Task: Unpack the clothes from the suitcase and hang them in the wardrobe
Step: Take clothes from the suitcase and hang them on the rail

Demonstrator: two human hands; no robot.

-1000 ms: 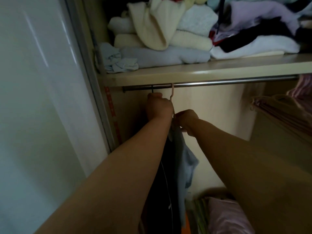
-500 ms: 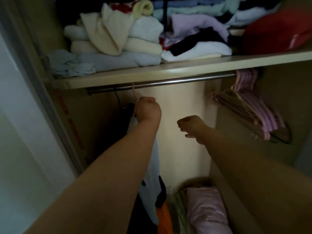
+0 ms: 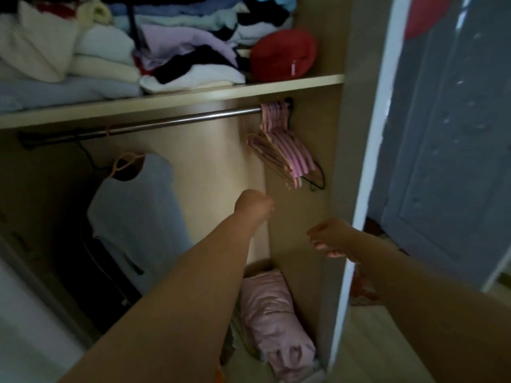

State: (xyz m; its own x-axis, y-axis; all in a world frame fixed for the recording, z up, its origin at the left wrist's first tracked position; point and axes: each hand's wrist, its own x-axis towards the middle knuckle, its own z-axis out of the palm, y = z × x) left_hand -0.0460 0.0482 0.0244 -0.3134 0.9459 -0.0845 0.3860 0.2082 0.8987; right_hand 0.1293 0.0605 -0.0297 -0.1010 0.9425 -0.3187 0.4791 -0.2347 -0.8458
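left grip [image 3: 253,206], seemingly empty, hovers right of the hung shirt [image 3: 132,211].

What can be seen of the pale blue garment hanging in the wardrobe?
The pale blue garment is a plain top of soft-looking fabric, blurred in this view. It hangs full length on a peach hanger, which shows through the open neck and hooks over the metal rail near its left end. Its broad side is turned towards the camera. A dark garment hangs close behind it on the left. Neither hand touches it; the left hand is apart to its right.
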